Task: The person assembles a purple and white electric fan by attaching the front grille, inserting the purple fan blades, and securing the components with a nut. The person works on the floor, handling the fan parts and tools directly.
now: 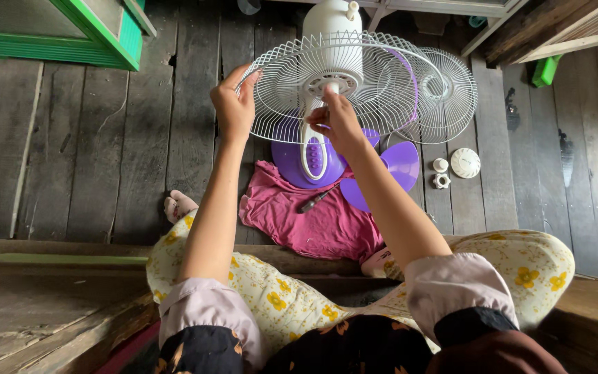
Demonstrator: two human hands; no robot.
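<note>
- Looking down from the head camera: white wire fan guard straight ahead of both hands, held face-on toward the seated person, mounted on the white motor housing of a small fan.
- Standing upright on a purple round base, with the white neck running from base up to the guard's hub; long axis of the fan pointing away from the person, up the picture.
- Left hand raised at the guard's left rim, fingers curled over the outer wires, gripping the guard there; forearm stretched up from the lap, elbow low.
- Right hand at the centre hub, fingertips pinched around the small white hub piece; nearer to the middle of the fan than the left hand; forearm angled in from the lower right.
- Second white wire guard leaning just behind and right of the first, touching or overlapping it, untouched by either hand.
- Purple fan blade lying on the plank floor right of the base, beside a pink cloth with a dark screwdriver on it.
- Small white nuts and a round white cap on the floor further right, well apart from both hands.
</note>
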